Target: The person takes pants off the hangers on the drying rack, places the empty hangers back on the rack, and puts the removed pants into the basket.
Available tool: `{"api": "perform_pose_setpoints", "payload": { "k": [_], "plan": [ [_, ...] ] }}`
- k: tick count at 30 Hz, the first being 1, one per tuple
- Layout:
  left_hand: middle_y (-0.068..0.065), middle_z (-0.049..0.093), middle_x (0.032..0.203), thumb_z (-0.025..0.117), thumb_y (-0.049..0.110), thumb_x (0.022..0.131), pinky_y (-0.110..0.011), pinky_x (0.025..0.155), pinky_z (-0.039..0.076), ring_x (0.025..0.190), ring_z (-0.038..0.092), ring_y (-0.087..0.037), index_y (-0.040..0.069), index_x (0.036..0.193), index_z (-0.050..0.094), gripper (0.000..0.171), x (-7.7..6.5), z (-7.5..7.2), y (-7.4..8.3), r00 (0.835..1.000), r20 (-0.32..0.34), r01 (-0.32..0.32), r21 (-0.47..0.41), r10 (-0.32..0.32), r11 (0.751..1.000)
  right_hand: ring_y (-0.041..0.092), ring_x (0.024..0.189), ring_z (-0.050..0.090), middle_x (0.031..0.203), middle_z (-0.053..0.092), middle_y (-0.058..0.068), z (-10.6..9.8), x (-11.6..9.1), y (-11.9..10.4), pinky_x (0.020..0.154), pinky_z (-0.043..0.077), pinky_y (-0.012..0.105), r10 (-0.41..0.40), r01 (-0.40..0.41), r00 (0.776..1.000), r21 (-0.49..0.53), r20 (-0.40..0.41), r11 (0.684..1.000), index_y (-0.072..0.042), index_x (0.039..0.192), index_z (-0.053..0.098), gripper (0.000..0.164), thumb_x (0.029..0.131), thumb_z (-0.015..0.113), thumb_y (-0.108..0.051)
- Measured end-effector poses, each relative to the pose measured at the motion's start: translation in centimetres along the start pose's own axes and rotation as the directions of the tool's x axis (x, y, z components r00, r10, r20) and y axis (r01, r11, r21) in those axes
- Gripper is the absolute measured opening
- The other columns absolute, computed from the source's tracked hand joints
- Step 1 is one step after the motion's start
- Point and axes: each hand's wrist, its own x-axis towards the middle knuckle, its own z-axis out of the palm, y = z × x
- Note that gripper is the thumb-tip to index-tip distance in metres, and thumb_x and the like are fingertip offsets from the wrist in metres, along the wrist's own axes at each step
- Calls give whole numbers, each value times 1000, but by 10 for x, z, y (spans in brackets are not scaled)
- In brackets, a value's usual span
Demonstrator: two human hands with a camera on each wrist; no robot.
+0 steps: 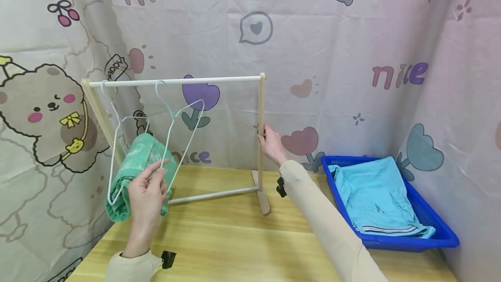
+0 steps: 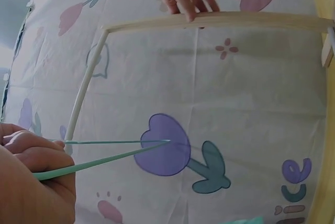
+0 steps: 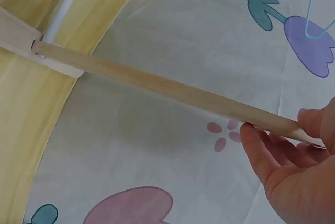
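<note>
My left hand point(image 1: 146, 190) pinches the side wire of a pale green hanger point(image 1: 190, 140), whose hook is over the top bar of a small wooden rack point(image 1: 219, 80). Behind that hand, a folded green garment point(image 1: 142, 153) hangs on a white hanger point(image 1: 113, 160) at the rack's left end. In the left wrist view, fingers are curled at the green hanger's wire point(image 2: 104, 160). My right hand point(image 1: 272, 145) grips the rack's right upright point(image 1: 261, 112) about midway up. The right wrist view shows thumb and fingers on either side of this wooden post point(image 3: 183, 93).
A blue plastic basket point(image 1: 442, 229) stands at the right of the wooden table point(image 1: 235, 247), holding a folded light-blue garment point(image 1: 375, 195). A patterned cloth backdrop point(image 1: 305, 51) encloses the table's back and sides. The rack's lower bar point(image 1: 215, 196) runs just above the tabletop.
</note>
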Motion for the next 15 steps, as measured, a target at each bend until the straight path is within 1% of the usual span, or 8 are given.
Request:
{"api": "perform_pose_setpoints", "payload": {
  "k": [3,7,10,13,15],
  "plan": [
    [3,30,45,52,15,103,-31,33,13,34,23,-7,4,125,65,28,3,-3,3,1000,-27,-7,-27,7,1000,33,109,65,123,63,21,2,-1,1,85,58,42,-1,1,1000,-10,3,1000,-5,139,45,37,103,48,-9],
    [3,30,44,52,14,102,-32,33,9,33,22,-7,4,124,65,27,9,-5,8,998,-55,-11,-79,7,997,34,107,65,123,64,22,3,-3,0,82,58,42,-6,7,1000,-57,12,998,-4,139,44,35,104,47,-9],
    [3,30,44,52,15,102,-31,32,8,32,21,-7,5,123,66,27,13,-4,12,998,-63,-5,-96,-1,995,34,103,66,120,64,23,3,-3,-1,80,59,40,-20,21,1000,-109,13,994,-3,137,44,33,104,45,-10],
    [4,30,45,52,14,102,-31,33,8,32,21,-7,5,123,66,26,18,-1,15,998,-59,-7,-110,0,994,33,96,67,113,66,23,2,-2,-1,76,59,40,-41,41,999,-148,3,988,-1,131,45,28,104,45,-9],
    [4,30,46,51,12,102,-31,33,8,32,22,-6,5,122,66,26,20,2,17,998,-55,-10,-121,3,993,33,94,67,111,66,23,2,-1,-1,74,59,40,-41,40,999,-149,-3,988,-1,130,46,27,104,45,-9]
  ]
}}
